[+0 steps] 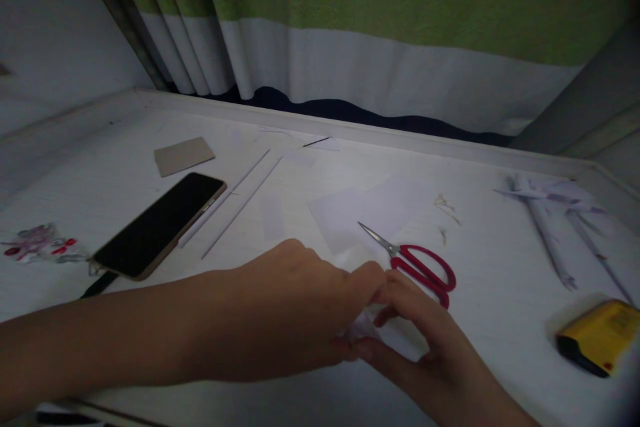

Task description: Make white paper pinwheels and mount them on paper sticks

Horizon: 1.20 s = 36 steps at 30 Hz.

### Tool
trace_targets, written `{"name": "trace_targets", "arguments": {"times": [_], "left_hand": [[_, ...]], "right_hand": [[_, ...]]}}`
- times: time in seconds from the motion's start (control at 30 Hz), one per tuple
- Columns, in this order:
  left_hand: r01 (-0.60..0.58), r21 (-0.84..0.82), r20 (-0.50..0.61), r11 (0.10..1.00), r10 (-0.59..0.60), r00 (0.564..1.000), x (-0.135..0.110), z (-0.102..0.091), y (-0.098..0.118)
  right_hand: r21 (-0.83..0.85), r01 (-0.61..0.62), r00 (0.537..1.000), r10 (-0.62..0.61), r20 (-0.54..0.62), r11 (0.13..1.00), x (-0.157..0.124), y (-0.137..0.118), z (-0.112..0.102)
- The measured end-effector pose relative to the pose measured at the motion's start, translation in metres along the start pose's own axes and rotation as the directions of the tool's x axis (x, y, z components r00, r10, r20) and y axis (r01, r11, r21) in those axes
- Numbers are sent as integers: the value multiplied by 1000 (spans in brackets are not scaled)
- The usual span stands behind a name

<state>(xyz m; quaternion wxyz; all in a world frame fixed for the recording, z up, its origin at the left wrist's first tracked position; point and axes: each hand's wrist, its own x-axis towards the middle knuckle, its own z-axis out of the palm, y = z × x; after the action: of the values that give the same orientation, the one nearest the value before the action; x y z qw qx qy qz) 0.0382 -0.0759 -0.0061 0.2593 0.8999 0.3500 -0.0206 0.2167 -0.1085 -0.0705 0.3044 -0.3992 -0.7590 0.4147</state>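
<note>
My left hand [295, 310] reaches across from the left, fingers curled and pinched on a small piece of white paper [363, 327]. My right hand [415, 333] comes up from the lower right and pinches the same paper from the other side. Both hands meet just in front of red-handled scissors [420, 263], which lie closed on the white table [500, 280]. Most of the paper is hidden between my fingers.
A black phone [160, 223] lies at the left with two thin white rolled sticks [235, 203] beside it. A tan card [183, 155] sits behind. Rolled paper pieces [550, 227] and a yellow object [597, 337] lie right. A green-and-white curtain [380, 33] hangs behind.
</note>
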Motion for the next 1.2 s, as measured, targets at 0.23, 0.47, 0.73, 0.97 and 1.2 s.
{"name": "trace_targets", "arguments": {"times": [0.23, 0.47, 0.73, 0.97, 1.2], "left_hand": [[34, -90, 34, 995, -31, 999, -4, -7, 0], [-12, -2, 4, 1000, 12, 1000, 1, -6, 0], [-29, 3, -4, 1000, 29, 1000, 5, -4, 3], [-23, -86, 20, 996, 25, 999, 8, -3, 4], [-19, -168, -9, 986, 18, 1000, 8, 3, -1]], "right_hand": [[-5, -4, 1000, 3, -28, 1000, 1, -1, -2], [-459, 82, 942, -220, -255, 884, -4, 5, -2], [-413, 330, 924, -380, -44, 849, -3, 4, -5], [-166, 278, 955, -292, -61, 946, -1, -2, -6], [-168, 188, 979, -198, -47, 968, -2, 5, -4]]}}
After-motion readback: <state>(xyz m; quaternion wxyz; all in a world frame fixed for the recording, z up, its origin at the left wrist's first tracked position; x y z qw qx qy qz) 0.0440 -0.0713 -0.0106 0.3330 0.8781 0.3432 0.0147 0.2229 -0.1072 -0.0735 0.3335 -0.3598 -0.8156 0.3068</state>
